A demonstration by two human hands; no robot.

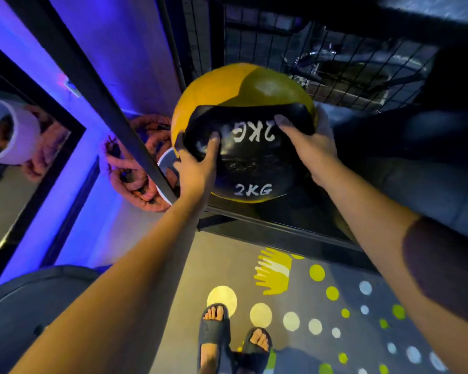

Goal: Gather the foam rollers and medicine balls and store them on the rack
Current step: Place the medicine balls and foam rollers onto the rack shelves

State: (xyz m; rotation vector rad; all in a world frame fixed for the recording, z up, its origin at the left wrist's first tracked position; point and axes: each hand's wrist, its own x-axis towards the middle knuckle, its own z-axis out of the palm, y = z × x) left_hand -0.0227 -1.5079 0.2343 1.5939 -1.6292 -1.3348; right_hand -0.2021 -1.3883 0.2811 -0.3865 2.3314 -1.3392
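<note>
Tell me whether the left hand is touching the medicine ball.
Touching. The head view shows the left hand pressed flat on the medicine ball, its fingers spread over the black panel.

- We see only the thumb and heel of the right hand [308,147]; its fingers curl behind the medicine ball [241,130].
- The rack post [106,103] hides part of the orange rope [135,179].
- What lies behind the rack's wire mesh [349,71] is too dark and blurred to tell.
- The bottom edge cuts off both sandals [214,336].
</note>
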